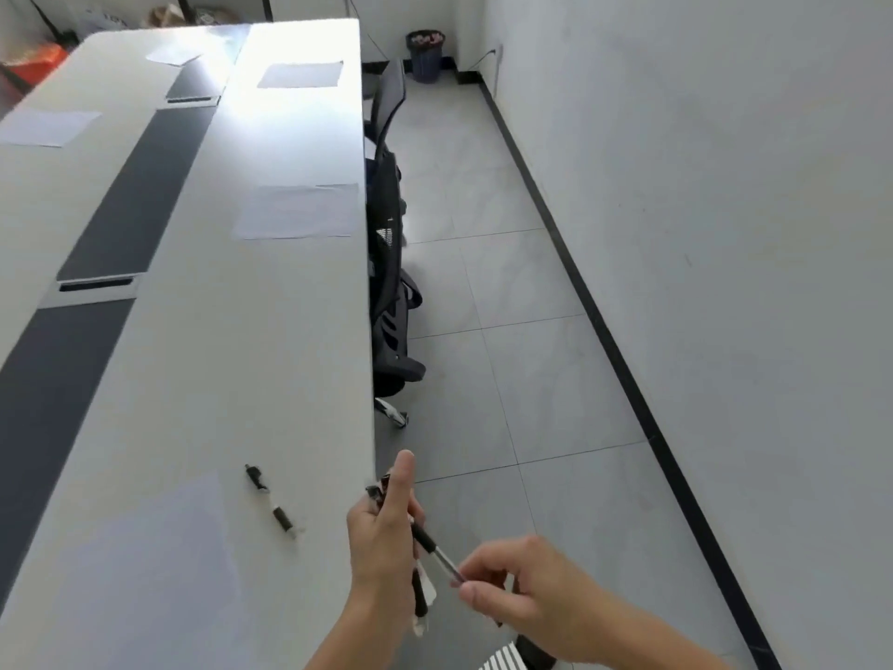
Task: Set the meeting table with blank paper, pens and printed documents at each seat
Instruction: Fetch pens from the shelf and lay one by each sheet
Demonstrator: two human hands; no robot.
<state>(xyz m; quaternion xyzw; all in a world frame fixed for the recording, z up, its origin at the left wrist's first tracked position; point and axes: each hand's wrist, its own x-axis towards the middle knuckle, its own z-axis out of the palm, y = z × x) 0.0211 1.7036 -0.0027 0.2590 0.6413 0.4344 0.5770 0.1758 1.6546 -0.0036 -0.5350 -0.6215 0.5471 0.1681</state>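
1. Paper looks mostly sorted. You've got a blank sheet (154, 539) at the seat in the lower left of the frame, another sheet (297, 211) mid-frame along the table's right edge, one (302, 74) further up in the glare, plus two (46, 128) (174, 54) on the far side at upper left.
2. Pens are barely started, I reckon. Only one pen (270, 501) is down, lying just right of the nearest sheet on the meeting table (241, 355).
3. Your left hand (381, 534) is closed around a small bunch of pens (419, 597), bottom centre of the frame, just off the table edge.
4. Your right hand (522, 592) is pinching the tip of one pen (437, 551) from that bunch between thumb and fingertips, so it looks like you're pulling the next one out.
5. Still left: pens for the other seats, and the printed documents. I can't spot any printed pages, though the glare makes the far sheets hard to read.
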